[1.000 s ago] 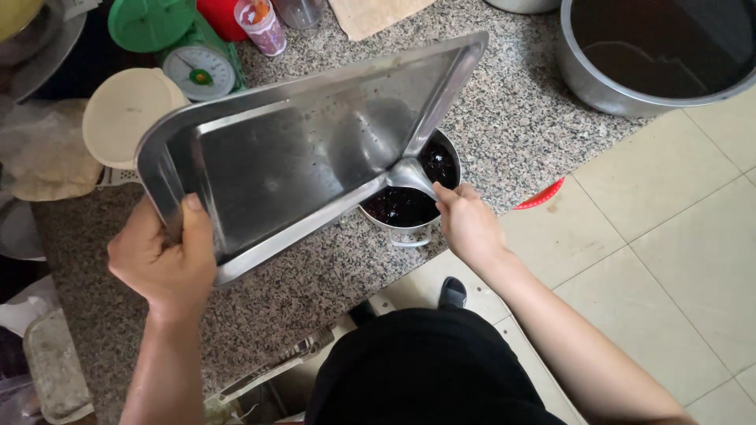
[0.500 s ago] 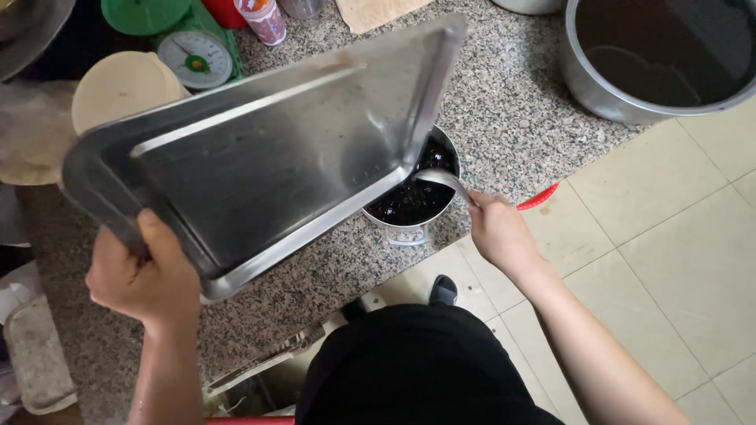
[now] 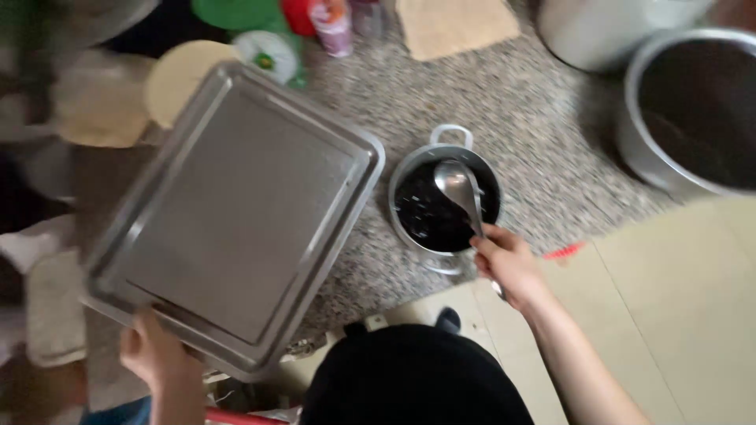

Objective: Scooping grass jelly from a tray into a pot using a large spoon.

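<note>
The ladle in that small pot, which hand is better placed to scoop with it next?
Right. The right hand already grips the ladle over the pot; the left hand holds the steel tray.

Speckled granite desk (image 3: 535,118), with pale floor tiles at its 4 o'clock edge.

Small steel pot (image 3: 409,169) of dark liquid near centre; large steel pot (image 3: 634,134) at 2 o'clock; tan cloth (image 3: 455,25) at 12; round cream lid (image 3: 177,83) and green-rimmed dial scale (image 3: 268,53) at 10–11 o'clock.
</note>
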